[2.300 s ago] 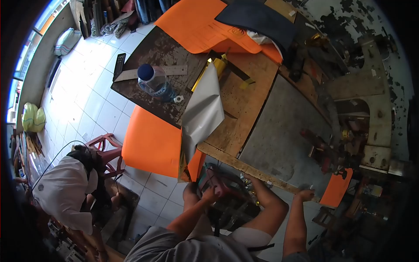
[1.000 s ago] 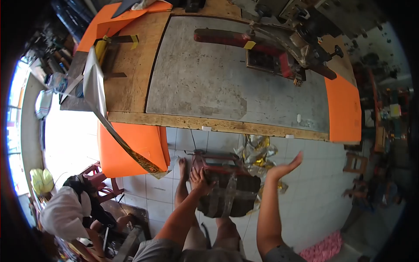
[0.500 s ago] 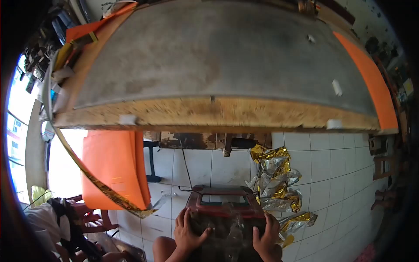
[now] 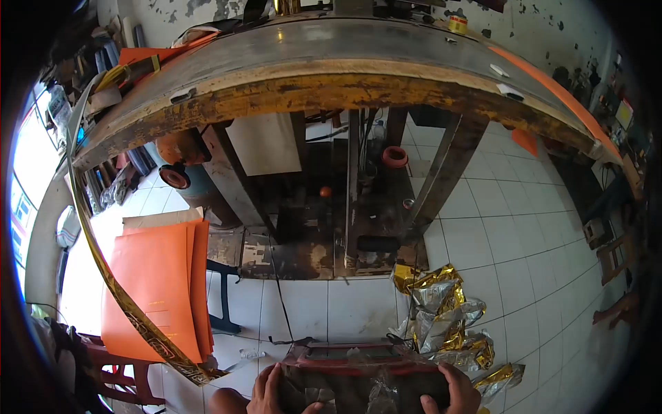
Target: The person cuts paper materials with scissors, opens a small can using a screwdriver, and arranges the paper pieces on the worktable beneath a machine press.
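Note:
A stool [image 4: 345,379] with a dark red frame and a dark, taped seat is at the bottom centre of the head view. My left hand [image 4: 270,392] grips its left edge, with the thumb over the seat. On the opposite edge, my right hand [image 4: 453,392] holds on in the same way, fingers round the side and thumb on top. Part of a bare knee [image 4: 227,401] shows beside my left hand. The stool's lower part is out of view.
A worn wooden worktable [image 4: 331,96] stands ahead, with legs and a low shelf beneath. Orange sheets [image 4: 148,290] are stacked at the left on a red stool [image 4: 131,379]. A gold strip [image 4: 114,283] hangs nearby. Crumpled gold-silver foil [image 4: 448,310] lies on the tiled floor.
The view has dropped and tilted up, so the tabletop looks thinner and the space underneath shows. The stool and my hands sit lower in the picture; both hands still grip it.

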{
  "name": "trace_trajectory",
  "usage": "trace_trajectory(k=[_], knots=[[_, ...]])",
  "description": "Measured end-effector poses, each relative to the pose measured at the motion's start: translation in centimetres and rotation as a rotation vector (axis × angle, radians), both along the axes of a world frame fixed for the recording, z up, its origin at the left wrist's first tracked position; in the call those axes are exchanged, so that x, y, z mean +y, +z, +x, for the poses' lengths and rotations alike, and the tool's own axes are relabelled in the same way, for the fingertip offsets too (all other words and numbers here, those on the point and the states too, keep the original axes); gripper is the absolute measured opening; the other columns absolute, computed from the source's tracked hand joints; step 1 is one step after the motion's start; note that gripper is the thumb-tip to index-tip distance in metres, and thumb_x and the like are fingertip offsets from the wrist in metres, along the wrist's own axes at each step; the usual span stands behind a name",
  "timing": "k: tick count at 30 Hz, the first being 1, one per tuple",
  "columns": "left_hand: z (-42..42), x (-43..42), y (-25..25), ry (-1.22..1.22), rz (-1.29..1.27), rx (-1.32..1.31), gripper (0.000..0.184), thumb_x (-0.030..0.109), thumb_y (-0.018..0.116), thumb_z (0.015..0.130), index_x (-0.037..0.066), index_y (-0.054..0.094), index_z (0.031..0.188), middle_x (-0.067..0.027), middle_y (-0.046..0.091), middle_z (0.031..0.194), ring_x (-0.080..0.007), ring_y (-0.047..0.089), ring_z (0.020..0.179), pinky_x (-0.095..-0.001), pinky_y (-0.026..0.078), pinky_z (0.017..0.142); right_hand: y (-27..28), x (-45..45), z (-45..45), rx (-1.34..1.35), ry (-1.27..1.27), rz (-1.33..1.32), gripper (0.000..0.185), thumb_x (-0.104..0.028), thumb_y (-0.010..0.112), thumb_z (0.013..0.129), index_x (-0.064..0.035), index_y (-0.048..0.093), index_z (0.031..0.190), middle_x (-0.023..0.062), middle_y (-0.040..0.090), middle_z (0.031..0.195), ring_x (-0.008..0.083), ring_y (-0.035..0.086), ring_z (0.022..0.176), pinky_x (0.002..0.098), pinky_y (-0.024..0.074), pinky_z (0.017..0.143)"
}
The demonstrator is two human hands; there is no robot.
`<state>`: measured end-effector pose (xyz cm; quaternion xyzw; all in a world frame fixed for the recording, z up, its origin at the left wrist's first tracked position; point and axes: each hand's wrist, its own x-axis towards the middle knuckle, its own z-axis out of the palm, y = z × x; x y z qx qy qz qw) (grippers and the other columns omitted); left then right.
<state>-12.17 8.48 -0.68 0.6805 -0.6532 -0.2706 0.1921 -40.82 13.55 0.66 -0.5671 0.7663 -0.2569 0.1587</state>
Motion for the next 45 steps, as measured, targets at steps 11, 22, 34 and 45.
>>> trace_trajectory(k=[11,22,34,45], knots=[[-0.4,0.6,-0.1,0.002,-0.004,-0.045,0.094,0.04,0.083,0.08,0.005,0.038,0.154,-0.0244,0.048,0.149,-0.0458,0.051,0.132,-0.0506,0.045,0.107,-1.4,1.1,-2.1,0.011,0.101,-0.044,0.061,-0.038,0.072,0.091,-0.0092,0.058,0.143,0.02,0.062,0.134,0.0425,0.057,0.119,0.0524,0.0413,0.103],[-0.6,1.2,-0.2,-0.023,-0.055,-0.133,0.091,0.042,0.08,0.084,0.003,0.038,0.154,-0.0246,0.045,0.152,-0.0451,0.05,0.133,-0.0502,0.043,0.108,-1.1,1.6,-2.4,0.022,0.114,-0.036,0.059,-0.043,0.067,0.096,-0.0096,0.058,0.143,0.0178,0.063,0.135,0.0405,0.058,0.12,0.0521,0.0416,0.102],[0.0,1.2,-0.1,-0.035,-0.048,-0.088,0.088,0.041,0.079,0.086,0.002,0.038,0.154,-0.0251,0.045,0.151,-0.0454,0.052,0.131,-0.0489,0.046,0.106,-1.7,1.6,-2.0,-0.053,0.106,-0.041,0.059,-0.033,0.069,0.095,-0.0042,0.055,0.144,0.0212,0.061,0.139,0.0435,0.056,0.127,0.0505,0.0429,0.108],[0.7,1.6,-0.5,-0.074,-0.101,-0.02,0.085,0.038,0.077,0.089,0.003,0.036,0.155,-0.026,0.044,0.151,-0.0463,0.049,0.133,-0.0498,0.046,0.105,-2.2,2.0,-1.7,-0.022,0.136,-0.097,0.059,-0.035,0.067,0.098,-0.0076,0.053,0.148,0.0179,0.049,0.153,0.0404,0.043,0.141,0.0527,0.0351,0.116]])
